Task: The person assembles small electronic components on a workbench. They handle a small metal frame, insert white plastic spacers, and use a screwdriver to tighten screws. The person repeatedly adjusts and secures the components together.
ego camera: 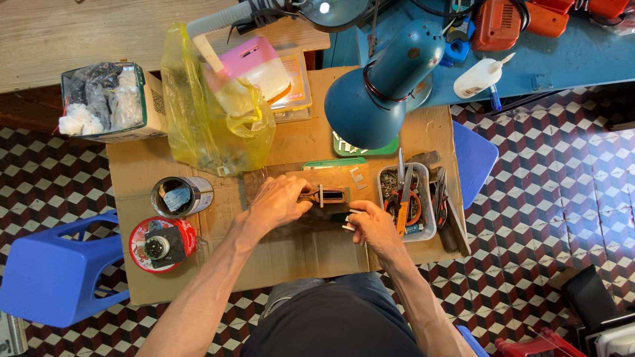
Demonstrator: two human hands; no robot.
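Your left hand (pixel 278 201) is curled over the left end of a small brown coil bobbin (pixel 327 196), fingers closed on it, near the middle of the cardboard sheet (pixel 291 254). Your right hand (pixel 372 227) sits just right of it, fingertips pinched on a small pale metal piece (pixel 348 222) below the bobbin. Room is tight to the right: a clear plastic tray (pixel 385 198) of scissors and pliers stands just beside your right knuckles. The teal lamp shade (pixel 383 89) hangs above the work. To the left, an open tin can (pixel 180 196) and a red round lid (pixel 161 244) stand well apart from your left wrist, with bare cardboard between.
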